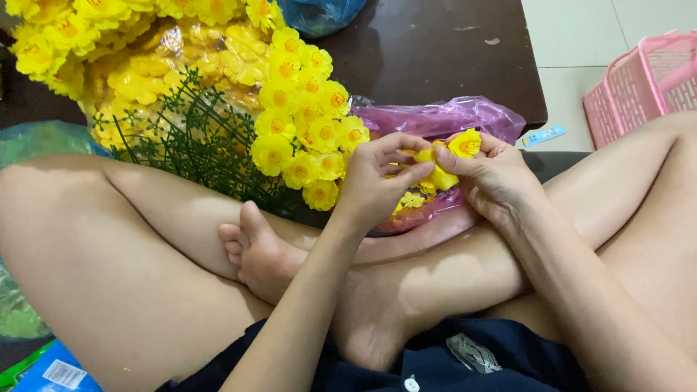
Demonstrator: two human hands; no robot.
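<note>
My left hand and my right hand meet over my crossed legs. Both pinch small yellow artificial flower pieces; one bloom with an orange centre sits at my right fingertips. Under my hands lies a pink plastic bag holding more yellow flower heads. Just left of my left hand stands a bunch of finished yellow flowers on green plastic stems.
A heap of yellow flowers fills the upper left. A dark table is behind the bag, with a blue bag on it. A pink plastic basket stands on the tiled floor at right. Green and blue packets lie lower left.
</note>
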